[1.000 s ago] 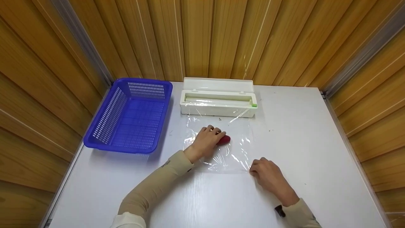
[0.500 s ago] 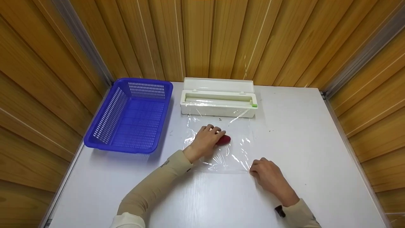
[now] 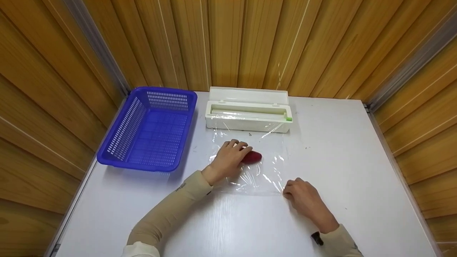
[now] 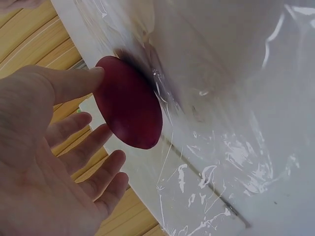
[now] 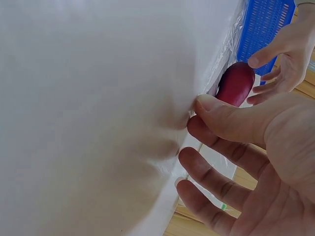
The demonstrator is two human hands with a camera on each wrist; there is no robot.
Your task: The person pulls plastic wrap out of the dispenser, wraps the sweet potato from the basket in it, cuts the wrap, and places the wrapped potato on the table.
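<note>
A dark-red oval object (image 3: pixel 252 157) lies on clear plastic wrap (image 3: pixel 266 184) across a white worktop (image 3: pixel 342 150). The left hand (image 3: pixel 227 159), fingers loosely spread, touches it; the right hand (image 3: pixel 306 198) (well apart) pinches the wrap's near corner.

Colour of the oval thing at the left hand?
The oval object is a plain dark red, close to maroon; best seen in the left wrist view.

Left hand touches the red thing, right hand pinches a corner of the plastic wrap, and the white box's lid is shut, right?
Not quite: the head view shows the lid of the white box open, tipped back. The left hand does touch the red thing, and the right hand pinches the plastic wrap.
</note>
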